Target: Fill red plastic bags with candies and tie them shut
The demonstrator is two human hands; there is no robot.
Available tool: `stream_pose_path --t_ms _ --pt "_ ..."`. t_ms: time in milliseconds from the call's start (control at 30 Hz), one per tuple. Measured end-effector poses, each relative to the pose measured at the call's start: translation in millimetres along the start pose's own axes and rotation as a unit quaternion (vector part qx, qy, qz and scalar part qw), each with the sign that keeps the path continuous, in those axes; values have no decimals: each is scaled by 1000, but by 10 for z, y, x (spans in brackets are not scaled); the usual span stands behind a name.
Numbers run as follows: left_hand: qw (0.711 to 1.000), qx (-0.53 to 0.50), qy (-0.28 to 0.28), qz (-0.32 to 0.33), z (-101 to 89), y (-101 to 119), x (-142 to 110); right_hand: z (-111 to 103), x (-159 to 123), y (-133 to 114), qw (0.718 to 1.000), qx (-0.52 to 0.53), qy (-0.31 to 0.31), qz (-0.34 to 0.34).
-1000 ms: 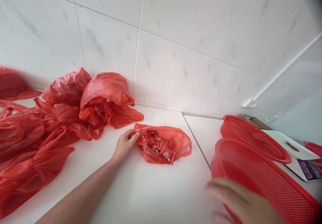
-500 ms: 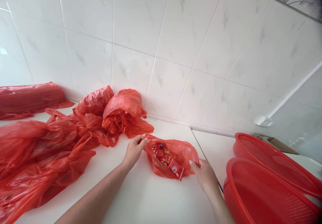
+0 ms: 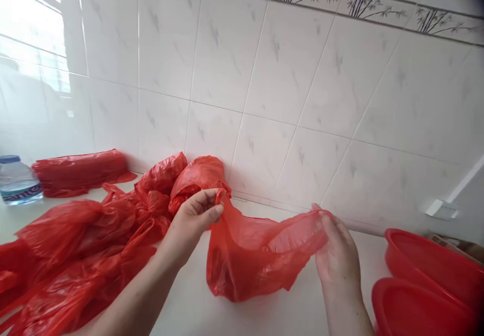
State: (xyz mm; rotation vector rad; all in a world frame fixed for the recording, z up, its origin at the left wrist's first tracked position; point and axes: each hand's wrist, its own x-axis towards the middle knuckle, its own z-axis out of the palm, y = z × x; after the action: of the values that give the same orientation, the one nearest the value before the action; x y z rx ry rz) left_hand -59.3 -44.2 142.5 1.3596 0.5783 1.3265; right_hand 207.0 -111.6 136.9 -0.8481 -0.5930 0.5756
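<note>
A thin red plastic bag (image 3: 257,270) hangs between my two hands above the white table, its mouth stretched wide. My left hand (image 3: 198,212) pinches the bag's left rim between thumb and fingers. At the opposite edge, my right hand (image 3: 336,245) grips the rim, some fingers showing blurred through the film. The bag's front wall hides most of its inside; a darker patch shows low on the left. Just behind my left hand lie crumpled red bags (image 3: 202,175).
More red plastic bags (image 3: 75,230) spread over the table's left side. Behind them are a folded red bundle (image 3: 83,170) and a water bottle (image 3: 18,182). Two red baskets (image 3: 419,308) stand at right, near a cardboard box (image 3: 459,245) and a wall socket (image 3: 442,209). A tiled wall (image 3: 272,74) rises behind.
Both hands have lifted the bag and drawn its rim farther apart. The wrapped snacks seen inside earlier are now hidden by its wall. The view has tilted up, bringing the bottle into sight.
</note>
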Motion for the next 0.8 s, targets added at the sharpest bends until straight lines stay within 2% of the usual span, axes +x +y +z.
stream_pose_path --t_ms 100,167,233,300,400,467,533,600,667,800 --pt "989 117 -25 89 34 200 -155 147 -102 18 992 83 -73 53" --pt "966 204 -30 157 63 292 -235 226 -212 36 981 109 -138 83" --pt "941 266 -52 201 93 345 -286 289 -371 46 977 59 -184 95" --pt "925 295 -79 228 130 362 -316 345 -569 38 970 -50 -212 105" --pt "918 302 -87 241 206 336 -353 437 -848 16 922 -176 -312 148" --pt "928 279 -93 230 261 305 -382 502 -955 23 876 -200 -405 168" --pt "940 247 -124 202 299 274 -407 550 -971 59 850 -222 -450 162" --pt "943 234 -148 187 312 246 -413 565 -913 113 854 -246 -432 153" --pt "932 265 -143 201 306 223 -398 548 -826 167 873 -261 -385 149" --pt "870 402 -156 241 303 166 -346 500 -729 232 902 -236 -331 148"
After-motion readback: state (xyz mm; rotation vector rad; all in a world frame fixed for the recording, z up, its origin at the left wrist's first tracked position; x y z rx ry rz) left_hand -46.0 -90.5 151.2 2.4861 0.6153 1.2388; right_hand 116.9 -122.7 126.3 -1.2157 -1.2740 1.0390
